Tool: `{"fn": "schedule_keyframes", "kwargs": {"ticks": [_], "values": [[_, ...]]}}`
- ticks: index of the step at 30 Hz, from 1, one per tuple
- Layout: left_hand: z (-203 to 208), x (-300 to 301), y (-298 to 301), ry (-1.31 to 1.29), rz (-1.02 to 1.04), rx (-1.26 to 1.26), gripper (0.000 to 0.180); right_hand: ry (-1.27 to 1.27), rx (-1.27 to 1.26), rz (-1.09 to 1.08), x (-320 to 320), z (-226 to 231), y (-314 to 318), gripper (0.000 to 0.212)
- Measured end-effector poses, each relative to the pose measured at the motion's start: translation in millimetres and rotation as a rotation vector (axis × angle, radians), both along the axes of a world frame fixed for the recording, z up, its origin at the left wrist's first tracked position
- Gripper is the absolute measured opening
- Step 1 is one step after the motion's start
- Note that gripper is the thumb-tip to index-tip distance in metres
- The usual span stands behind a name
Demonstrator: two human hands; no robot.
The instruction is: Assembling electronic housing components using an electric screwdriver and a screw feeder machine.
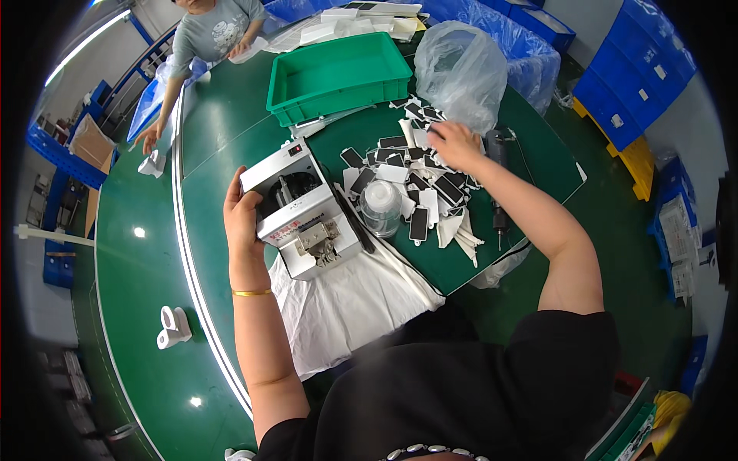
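Green worktable [214, 154], left hand [244, 213] clasping white machine [304, 211], right hand [457, 146] at black-and-white parts [419, 223], its grip impossible to tell

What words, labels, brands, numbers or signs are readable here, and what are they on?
Machine: red and dark print on its front panel; I'm not copying out printed wording.
Blue bins: small white labels, too small to read.
Papers at the right: print too small and blurred to read.
Grey shirt: a pale graphic; no words can be made out.
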State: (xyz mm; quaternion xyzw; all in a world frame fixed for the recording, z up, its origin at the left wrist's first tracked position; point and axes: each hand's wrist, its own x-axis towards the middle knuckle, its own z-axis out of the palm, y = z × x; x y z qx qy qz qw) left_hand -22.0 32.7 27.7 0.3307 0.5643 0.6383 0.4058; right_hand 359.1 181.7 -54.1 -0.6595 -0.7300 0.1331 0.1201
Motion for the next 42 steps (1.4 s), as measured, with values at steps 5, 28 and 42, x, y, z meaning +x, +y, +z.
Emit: {"fn": "schedule_keyframes", "kwargs": {"ticks": [5,28,42], "values": [[-1,-3,2,-0.008,-0.022,0.007,0.064,0.193,0.06,0.128,-18,-7,-10,0.056],[11,8,-5,-0.075,-0.007,0.037,0.065,0.313,0.094,0.17,-66,29,110,0.046],[3,4,-7,-0.049,-0.025,0.039,0.066,-0.161,0.178,-0.04,-91,14,118,0.049]]}}
